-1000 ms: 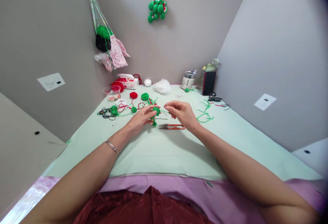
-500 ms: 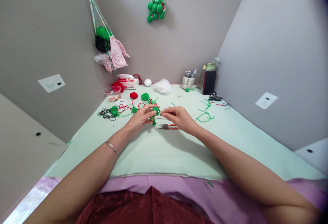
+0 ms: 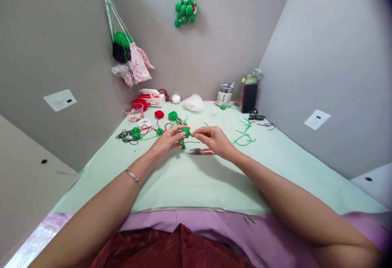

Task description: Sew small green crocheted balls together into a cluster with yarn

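Observation:
My left hand [image 3: 169, 140] is closed around a small green crocheted piece [image 3: 185, 132], held above the table. Another bit of green [image 3: 183, 144] hangs below its fingers. My right hand [image 3: 212, 139] pinches a thin, light-coloured needle or hook [image 3: 192, 133] whose tip meets the right side of the piece; which of the two it is, I cannot tell. Under the right hand lies a pair of thread snips [image 3: 202, 151] with orange handles, partly covered by the hand. A dark strand [image 3: 192, 141] runs on the table between the hands.
Left of my hands lie tangled black cord [image 3: 127, 136], green yarn [image 3: 136, 133] and a red ball [image 3: 159, 114]. White stuffing [image 3: 193, 103], a tissue box [image 3: 154, 99] and a pen jar [image 3: 225, 95] stand behind. Green yarn scraps [image 3: 245, 139] and a black claw clip [image 3: 256, 115] are rightward.
The hands keep nearly the same place, with the thin tool still against the green piece at a slightly different angle. The whole view has shifted a little.

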